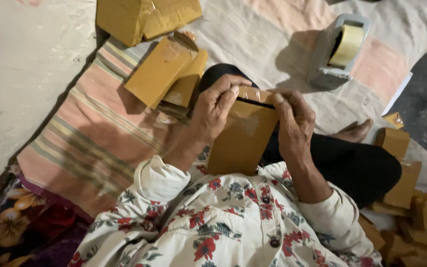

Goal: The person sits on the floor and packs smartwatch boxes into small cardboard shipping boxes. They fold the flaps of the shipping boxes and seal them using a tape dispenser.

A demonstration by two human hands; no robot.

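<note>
Both the left hand (217,110) and the right hand (295,121) are pinching the flat brown cardboard box (240,141), fingers pressing clear tape along its top edge, which probably needs smoothing flat next.

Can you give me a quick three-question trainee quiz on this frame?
1. True or false: both hands grip the top edge of the brown packet.
2. Where is the tape dispenser? A) on the lap B) on the cloth beyond the hands, upper right C) on the packet stack
3. What lies piled at the lower right by the knee?

Key:
1. True: left hand and right hand pinch the taped top edge.
2. B.
3. A heap of brown packets.
</note>
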